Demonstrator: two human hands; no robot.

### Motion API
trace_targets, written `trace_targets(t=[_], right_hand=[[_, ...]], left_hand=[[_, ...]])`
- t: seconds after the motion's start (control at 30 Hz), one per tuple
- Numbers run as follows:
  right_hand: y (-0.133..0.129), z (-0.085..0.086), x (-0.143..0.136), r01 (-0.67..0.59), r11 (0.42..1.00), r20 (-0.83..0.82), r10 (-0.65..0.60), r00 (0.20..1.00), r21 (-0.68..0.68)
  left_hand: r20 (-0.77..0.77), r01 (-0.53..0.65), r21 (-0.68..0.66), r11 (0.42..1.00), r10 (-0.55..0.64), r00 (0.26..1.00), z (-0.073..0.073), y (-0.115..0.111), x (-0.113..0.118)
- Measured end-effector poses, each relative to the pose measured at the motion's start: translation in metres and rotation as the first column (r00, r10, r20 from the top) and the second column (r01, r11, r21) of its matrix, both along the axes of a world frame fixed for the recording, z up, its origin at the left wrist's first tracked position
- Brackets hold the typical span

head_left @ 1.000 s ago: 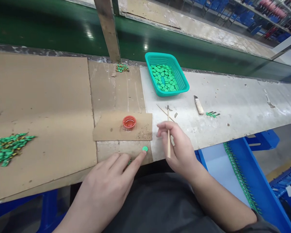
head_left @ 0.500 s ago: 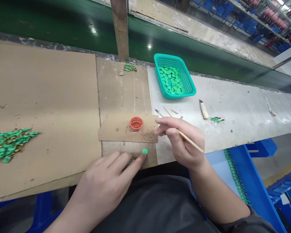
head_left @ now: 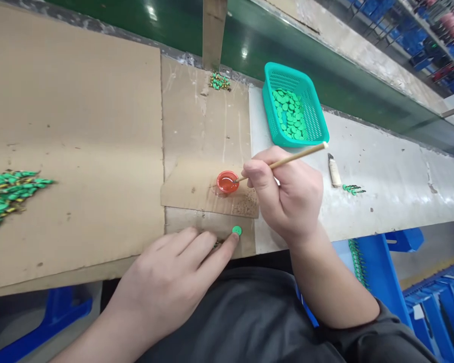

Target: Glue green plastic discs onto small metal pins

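My right hand (head_left: pixel 287 194) is closed around a thin wooden brush (head_left: pixel 297 155), whose tip dips into a small red cup (head_left: pixel 227 182) of liquid. The cup stands on a small cardboard piece (head_left: pixel 192 189). Nearer to me, the index fingertip of my left hand (head_left: pixel 181 272) touches the edge of a green button-like disc (head_left: pixel 237 230) lying flat. My left hand's other fingers curl down on the board, and small pieces partly show under them; whatever they hold is hidden.
A teal basket (head_left: pixel 297 138) of green discs stands at the back. Green and yellow pieces (head_left: pixel 11 194) are piled at the left, a smaller heap (head_left: pixel 219 81) behind. A cutter-like tool (head_left: pixel 335 171) and several green-headed pieces (head_left: pixel 352 189) lie right.
My right hand has turned the brush over and brought its tip into the red cup. My left hand stays at the green disc. The whole view has shifted a little.
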State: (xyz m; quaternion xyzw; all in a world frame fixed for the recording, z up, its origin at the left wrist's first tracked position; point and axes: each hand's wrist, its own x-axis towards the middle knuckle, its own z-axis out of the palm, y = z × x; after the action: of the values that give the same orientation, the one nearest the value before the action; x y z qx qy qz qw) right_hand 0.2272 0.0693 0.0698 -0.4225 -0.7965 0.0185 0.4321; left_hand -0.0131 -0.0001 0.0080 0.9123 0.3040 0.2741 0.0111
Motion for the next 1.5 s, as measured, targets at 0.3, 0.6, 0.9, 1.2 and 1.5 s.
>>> trace_targets(t=[0.3,0.6,0.9,1.2,1.5], right_hand=[[0.005,-0.006,-0.004,0.024,0.999,-0.057,-0.026,0.998,-0.031],[-0.024,-0.006,0.019,0.172,0.983,-0.132,-0.179,0.975,-0.058],[-0.023,-0.015,0.027,0.137,0.978,0.015,-0.136,0.991,-0.160],[-0.039,-0.034,0.036,0.123,0.921,-0.245,-0.224,0.943,-0.368],[-0.044,-0.036,0.042,0.159,0.836,-0.429,-0.422,0.799,-0.526]], left_hand=[[-0.002,0.008,-0.030,1.000,-0.008,1.000,-0.003,-0.003,0.000],[-0.008,0.012,0.002,1.000,-0.012,1.000,-0.009,-0.002,-0.001],[-0.050,-0.026,0.010,1.000,0.026,0.998,-0.012,-0.005,-0.002],[-0.033,-0.034,0.011,0.999,0.035,0.999,-0.010,-0.004,-0.001],[0.009,-0.007,0.034,0.999,0.007,1.000,-0.008,0.000,0.002]])
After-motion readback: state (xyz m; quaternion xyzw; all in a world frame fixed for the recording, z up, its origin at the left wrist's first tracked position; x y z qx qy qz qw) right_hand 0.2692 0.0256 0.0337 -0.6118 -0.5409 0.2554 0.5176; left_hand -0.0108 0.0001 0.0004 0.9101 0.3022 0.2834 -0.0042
